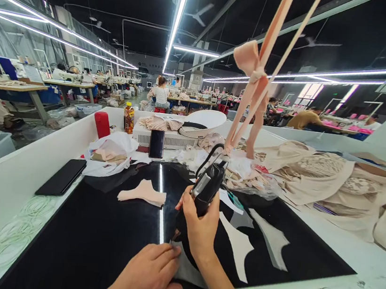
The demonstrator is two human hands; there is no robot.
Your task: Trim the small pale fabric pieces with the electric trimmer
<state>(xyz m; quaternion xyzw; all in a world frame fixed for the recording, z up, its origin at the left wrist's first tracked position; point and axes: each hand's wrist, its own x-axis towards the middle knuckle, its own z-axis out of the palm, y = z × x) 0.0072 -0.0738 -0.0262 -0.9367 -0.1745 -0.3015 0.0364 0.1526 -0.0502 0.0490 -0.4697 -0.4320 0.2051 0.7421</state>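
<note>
Handheld tool point(208, 184), black with a silvery patch on the side, held over the black tabletop point(95, 236) and gripped in the right hand point(204, 236), thumb along the left of the body, fingers mostly out of sight behind. Nothing visible in the left hand point(151, 269): just lying palm down, fingers together and a bit bent, at the left edge of a sheer gray piece point(190, 270). Can't tell whether pressing on the cloth or only resting beside.

Handling-wise, going purely by looks: probably kinda heavy for the size, hard and stiff all over, maybe top-heavy when tilted. Smooth casing, so possibly slippery with sweaty palms. Not super delicate, but wouldn't risk a drop. Best place to grab: around the lower body, thumb one side, fingers the other. Wouldn't lift by the black cable point(207, 158) looping off the top; bendy, likely the weak spot. Maybe some weight taken by the pink straps point(255, 86) hanging above, though can't make out any knot onto the tool.

Bottom end lost behind the hand and against the dark surface, so no clue about contact down there. Keep fingertips well clear anyway.
</note>
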